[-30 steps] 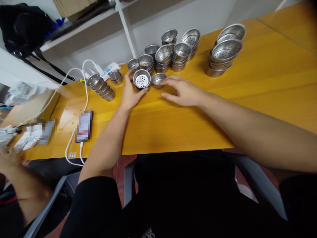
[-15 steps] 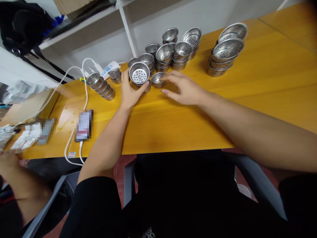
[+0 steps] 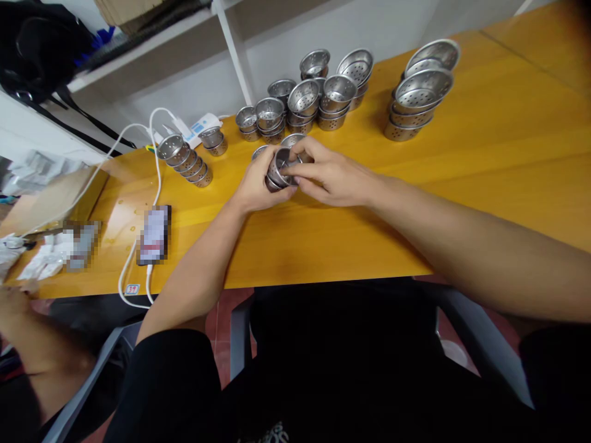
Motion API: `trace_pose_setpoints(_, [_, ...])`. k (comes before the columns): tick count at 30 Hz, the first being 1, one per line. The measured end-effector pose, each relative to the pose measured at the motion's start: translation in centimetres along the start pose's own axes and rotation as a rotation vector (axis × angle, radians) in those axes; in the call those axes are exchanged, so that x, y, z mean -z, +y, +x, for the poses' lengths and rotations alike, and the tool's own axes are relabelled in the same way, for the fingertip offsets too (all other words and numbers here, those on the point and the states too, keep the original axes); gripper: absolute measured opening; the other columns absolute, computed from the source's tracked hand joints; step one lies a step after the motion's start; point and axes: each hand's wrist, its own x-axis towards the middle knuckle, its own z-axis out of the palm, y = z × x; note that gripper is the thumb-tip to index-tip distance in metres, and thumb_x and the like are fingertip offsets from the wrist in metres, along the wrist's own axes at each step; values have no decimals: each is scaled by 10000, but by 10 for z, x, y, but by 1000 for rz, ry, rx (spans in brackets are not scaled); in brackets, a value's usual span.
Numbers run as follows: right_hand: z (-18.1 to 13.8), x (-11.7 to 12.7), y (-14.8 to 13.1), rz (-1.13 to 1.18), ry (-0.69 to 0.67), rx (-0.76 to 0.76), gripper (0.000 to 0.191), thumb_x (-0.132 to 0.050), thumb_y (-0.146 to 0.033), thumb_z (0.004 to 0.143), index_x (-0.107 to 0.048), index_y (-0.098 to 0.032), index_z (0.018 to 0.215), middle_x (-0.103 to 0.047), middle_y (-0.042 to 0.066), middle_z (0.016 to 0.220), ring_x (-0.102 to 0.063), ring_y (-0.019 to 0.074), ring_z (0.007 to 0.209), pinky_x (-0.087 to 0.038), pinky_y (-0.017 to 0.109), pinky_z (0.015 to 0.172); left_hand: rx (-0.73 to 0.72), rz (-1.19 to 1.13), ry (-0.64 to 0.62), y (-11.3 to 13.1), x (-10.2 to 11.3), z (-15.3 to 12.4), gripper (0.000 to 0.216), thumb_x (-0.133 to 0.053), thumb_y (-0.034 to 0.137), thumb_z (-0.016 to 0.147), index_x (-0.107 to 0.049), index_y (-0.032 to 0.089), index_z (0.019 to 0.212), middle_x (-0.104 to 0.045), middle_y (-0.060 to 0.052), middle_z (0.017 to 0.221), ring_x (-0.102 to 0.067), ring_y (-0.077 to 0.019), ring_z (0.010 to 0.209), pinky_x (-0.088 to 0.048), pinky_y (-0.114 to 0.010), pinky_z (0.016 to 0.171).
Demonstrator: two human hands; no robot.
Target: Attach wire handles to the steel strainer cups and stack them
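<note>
Above the middle of the yellow table, both my hands meet on a small perforated steel strainer cup. My left hand wraps it from the left. My right hand pinches its rim from the right. The cup is tilted on its side, off the table. Another cup stands just behind my fingers. Stacks of small cups stand behind the hands, and a fallen row of nested cups lies to the left.
A stack of larger perforated bowls stands at the back right. A phone with a white cable lies at the left, beside a power strip. Another person's arm is at the lower left.
My left hand lifted the cup from the table and brought it nearer, tilting it. My right hand left the table and closed on the same cup.
</note>
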Motion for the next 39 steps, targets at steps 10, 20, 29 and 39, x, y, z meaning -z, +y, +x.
trace_pose_setpoints(10, [-4,13,9,64,-69,13,228,-767,-516,1192,-820,-302,1134,-708,143,1562,-769,395,1304,-670,653,1245,22,15,-46,-2,4,1,1008,-987,941,913,-690,350,1673,-864,-117,1661,-847,-424,1538,-701,-620,1354])
trace_pose_setpoints(20, [-3,16,16,81,-11,-93,596,-788,-944,1137,-874,-372,1280,-790,152,1575,-735,528,1522,-575,818,1420,5,75,-80,0,16,3,1057,-970,980,918,-725,327,1713,-837,-156,1761,-808,-459,1640,-661,-621,1428])
trace_pose_setpoints(29, [-4,10,20,72,-2,-104,623,-760,-972,1142,-859,-366,1250,-800,164,1483,-748,519,1458,-620,824,1383,3,109,-104,-3,17,1,1026,-1000,907,920,-747,319,1721,-855,-154,1746,-842,-462,1586,-694,-606,1374])
trace_pose_setpoints(39, [-25,31,92,-70,51,-169,591,-925,-932,1059,-870,-350,1143,-799,145,1284,-820,472,1263,-713,782,1233,24,103,-9,-9,25,-2,1012,-801,1160,914,-831,323,1484,-893,-161,1512,-866,-457,1464,-712,-655,1325])
